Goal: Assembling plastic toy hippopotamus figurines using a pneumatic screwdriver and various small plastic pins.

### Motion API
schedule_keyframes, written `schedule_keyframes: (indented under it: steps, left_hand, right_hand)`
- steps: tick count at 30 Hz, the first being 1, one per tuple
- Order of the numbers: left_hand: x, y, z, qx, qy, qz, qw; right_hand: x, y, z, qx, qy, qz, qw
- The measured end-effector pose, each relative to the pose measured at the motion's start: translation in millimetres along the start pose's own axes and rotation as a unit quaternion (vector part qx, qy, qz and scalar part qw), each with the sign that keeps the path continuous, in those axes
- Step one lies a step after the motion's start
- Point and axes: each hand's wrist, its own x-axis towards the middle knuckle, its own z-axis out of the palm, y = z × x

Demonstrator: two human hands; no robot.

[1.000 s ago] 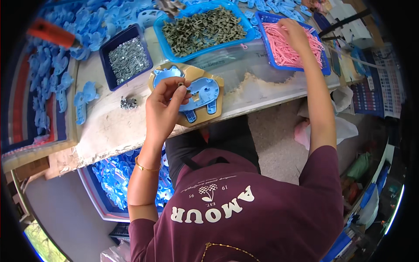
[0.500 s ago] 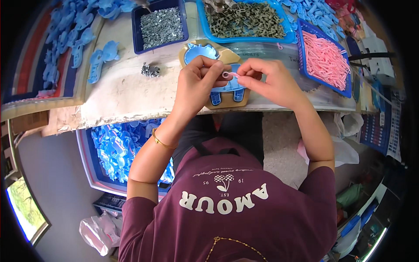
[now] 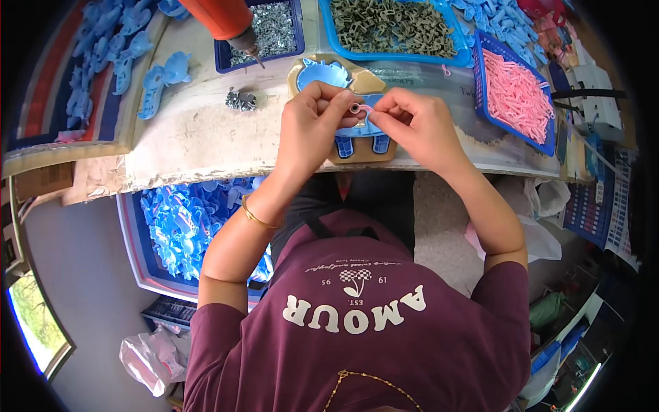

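Left hand and right hand together pinch a small grey ring. Both hover over the blue part seated in the tan jig.

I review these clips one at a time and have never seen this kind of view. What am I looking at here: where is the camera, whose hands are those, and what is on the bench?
There is no machine here. One wide fisheye camera sits on a person's head and looks down, so you see their chest, both forearms and the bench in front of them; straight edges bend near the rim.

The left hand and right hand meet over a tan jig that carries blue plastic parts. Together the fingertips pinch a small grey ring.

Behind the jig stand trays: one of metal bits, one of olive parts, one of pink parts. An orange tool hangs down at the top. More blue shapes lie to the left, and a bin of them sits under the bench.
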Motion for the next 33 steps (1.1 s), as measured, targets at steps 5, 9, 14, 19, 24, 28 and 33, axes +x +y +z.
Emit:
schedule_keyframes:
  steps: [5, 9, 14, 19, 24, 28, 33]
  left_hand:
    - [0, 6, -18, -0.013, -0.091, -0.073, 0.993]
    - [-1, 11, -22, 0.038, -0.130, -0.083, 0.987]
    - [-2, 12, -22, 0.072, -0.131, -0.081, 0.985]
    - [0, 12, -27, 0.172, 0.004, 0.082, 0.982]
    - [-6, 11, -43, 0.295, 0.068, 0.187, 0.935]
    - [-13, 3, -47, 0.363, 0.080, 0.224, 0.901]
    - [-14, -4, -53, 0.425, 0.070, 0.284, 0.856]
  right_hand:
    - [5, 4, -17, 0.042, -0.095, -0.007, 0.995]
    - [5, -6, -18, 0.003, -0.115, -0.062, 0.991]
    - [4, -4, -5, -0.134, -0.032, -0.221, 0.966]
    - [18, 8, 2, -0.226, 0.011, -0.317, 0.921]
    - [26, 19, 18, -0.287, -0.024, -0.266, 0.920]
    - [34, 18, 26, -0.298, -0.055, -0.249, 0.920]
    - [42, 12, 23, -0.289, -0.117, -0.261, 0.914]
